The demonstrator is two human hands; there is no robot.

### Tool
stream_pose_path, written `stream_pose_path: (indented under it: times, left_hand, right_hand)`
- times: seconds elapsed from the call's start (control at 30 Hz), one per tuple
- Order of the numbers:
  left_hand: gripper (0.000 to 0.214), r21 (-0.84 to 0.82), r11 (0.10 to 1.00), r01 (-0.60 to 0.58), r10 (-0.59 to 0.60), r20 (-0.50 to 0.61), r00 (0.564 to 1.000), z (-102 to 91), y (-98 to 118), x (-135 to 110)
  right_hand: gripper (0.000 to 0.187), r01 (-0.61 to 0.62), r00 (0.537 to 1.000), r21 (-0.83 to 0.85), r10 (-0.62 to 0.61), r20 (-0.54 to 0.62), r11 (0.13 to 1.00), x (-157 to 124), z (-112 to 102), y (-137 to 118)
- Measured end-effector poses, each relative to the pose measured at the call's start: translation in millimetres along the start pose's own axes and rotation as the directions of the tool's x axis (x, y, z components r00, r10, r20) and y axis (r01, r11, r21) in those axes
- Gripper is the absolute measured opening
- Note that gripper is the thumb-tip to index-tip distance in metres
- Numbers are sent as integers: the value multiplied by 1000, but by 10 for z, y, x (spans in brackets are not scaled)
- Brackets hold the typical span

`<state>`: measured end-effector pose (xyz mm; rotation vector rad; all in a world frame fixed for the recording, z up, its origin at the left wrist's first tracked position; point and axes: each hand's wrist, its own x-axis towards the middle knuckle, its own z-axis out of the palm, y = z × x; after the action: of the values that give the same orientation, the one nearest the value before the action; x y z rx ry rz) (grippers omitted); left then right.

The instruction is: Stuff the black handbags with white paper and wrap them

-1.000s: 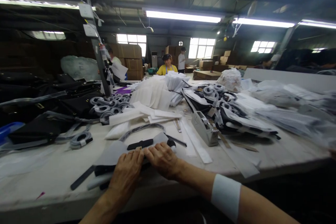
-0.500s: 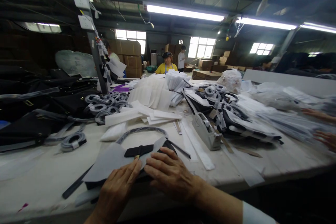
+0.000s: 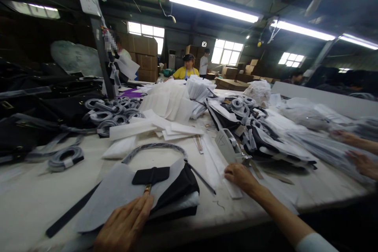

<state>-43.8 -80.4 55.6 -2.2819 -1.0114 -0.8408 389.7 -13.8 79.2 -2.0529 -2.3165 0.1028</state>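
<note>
A black handbag (image 3: pixel 180 184) lies in front of me with a sheet of white paper (image 3: pixel 109 193) over its front. Its handle (image 3: pixel 153 146) is wrapped in clear film and arches at the top. Over the paper lies a black closure tab (image 3: pixel 151 176) with a gold clasp. My left hand (image 3: pixel 125 220) rests flat on the bag, fingertips at the clasp. My right hand (image 3: pixel 240 176) is closed beside the tape dispenser (image 3: pixel 228 145), over the white strips (image 3: pixel 213 161). Whatever its fingers may pinch is hidden.
Rolled grey straps (image 3: pixel 65 158), white foam sheets (image 3: pixel 165 104) and wrapped black bags (image 3: pixel 265 141) cover much of the table. A post (image 3: pixel 102 55) rises at the left. Another person's hands (image 3: pixel 362 161) are on plastic bags at the right; a person in yellow (image 3: pixel 186 71) is across the table.
My right hand has left the bag and moved right to the tape dispenser, its fingers now curled. My left hand stays at the clasp. The view has shifted slightly.
</note>
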Motion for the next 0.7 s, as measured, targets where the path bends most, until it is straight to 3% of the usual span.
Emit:
stream_pose_path:
  times: [0.17, 0.3, 0.5, 0.7]
  left_hand:
    - [46, 41, 999, 12, -13, 28, 1000, -26, 22, 20]
    - [45, 61, 998, -5, 5, 4, 1000, -11, 25, 23]
    - [46, 62, 998, -10, 9, 9, 1000, 15, 17, 11]
    - [45, 51, 999, 2, -1, -16, 1000, 15, 30, 16]
  right_hand:
    - [20, 61, 994, -113, -50, 97, 992, 103, -21, -93]
    - [23, 92, 991, -154, -75, 112, 984, 101, -15, -137]
    - [21, 26, 998, -130, -18, 60, 991, 128, -54, -78]
    - [21, -18, 999, -4, 18, -39, 1000, 117, -123, -38]
